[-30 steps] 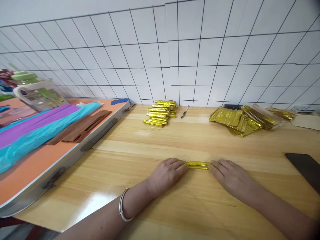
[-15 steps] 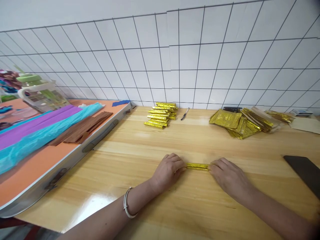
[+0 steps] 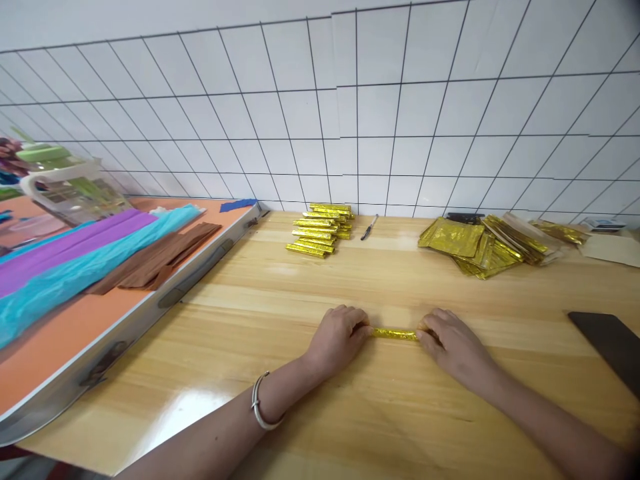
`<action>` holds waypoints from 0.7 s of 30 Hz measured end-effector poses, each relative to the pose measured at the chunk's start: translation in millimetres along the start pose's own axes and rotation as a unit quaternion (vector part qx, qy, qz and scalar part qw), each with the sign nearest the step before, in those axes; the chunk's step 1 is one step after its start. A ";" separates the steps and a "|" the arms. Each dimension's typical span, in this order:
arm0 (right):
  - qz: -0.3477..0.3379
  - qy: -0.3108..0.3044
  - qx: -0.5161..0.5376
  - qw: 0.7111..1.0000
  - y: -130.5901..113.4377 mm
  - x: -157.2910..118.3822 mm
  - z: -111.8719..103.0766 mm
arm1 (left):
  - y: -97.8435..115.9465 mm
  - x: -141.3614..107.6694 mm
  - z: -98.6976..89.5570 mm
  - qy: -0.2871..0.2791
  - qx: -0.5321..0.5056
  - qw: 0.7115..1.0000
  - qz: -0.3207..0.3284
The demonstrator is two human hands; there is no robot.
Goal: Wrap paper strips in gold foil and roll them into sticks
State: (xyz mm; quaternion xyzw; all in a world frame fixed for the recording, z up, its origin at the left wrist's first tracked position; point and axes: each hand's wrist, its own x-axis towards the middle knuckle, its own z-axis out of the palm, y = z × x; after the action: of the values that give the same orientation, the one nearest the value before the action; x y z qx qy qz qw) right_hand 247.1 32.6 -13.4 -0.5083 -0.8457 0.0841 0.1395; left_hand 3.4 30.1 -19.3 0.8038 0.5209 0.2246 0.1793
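A narrow roll of gold foil paper lies crosswise on the wooden table in front of me. My left hand pinches its left end, and a silver bangle circles that wrist. At the right end, the fingers of my right hand are closed on the same roll. Only the shiny middle stretch shows; both ends are hidden by my fingers. Farther back, near the wall, several similar gold rolls are stacked in a small pile.
Flat gold foil sheets lie in a heap at the back right. A pen rests beside the stacked rolls. At right is a dark flat board. The orange-topped table on the left carries crepe paper strips and a green-lidded bottle.
The gold strip between my hands has become a thinner, rounder roll, its lengthwise fold line no longer visible. Both hands keep nearly the same place, with the fingers slightly more curled.
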 end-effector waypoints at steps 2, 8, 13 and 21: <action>0.005 -0.004 -0.010 1.000 0.1 1.6 -0.8 | 0.0 1.2 -1.8 -0.009 0.019 1.000 -0.003; 0.036 0.002 -0.036 0.999 2.8 2.3 1.3 | -3.7 7.1 -11.6 -0.052 0.066 0.996 -0.023; 0.007 -0.014 0.004 1.000 9.3 0.6 -0.3 | -8.8 12.5 -15.8 -0.090 0.055 0.994 0.006; -0.007 -0.020 0.063 0.998 8.5 -7.7 -1.1 | -12.4 4.9 -9.2 -0.069 0.021 0.994 0.083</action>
State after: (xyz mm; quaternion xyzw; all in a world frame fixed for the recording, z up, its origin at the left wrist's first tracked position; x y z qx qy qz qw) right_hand 258.0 29.8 -16.0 -0.4913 -0.8446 0.1460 0.1549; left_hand -9.3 39.9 -17.3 0.8614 0.4435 0.1714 0.1784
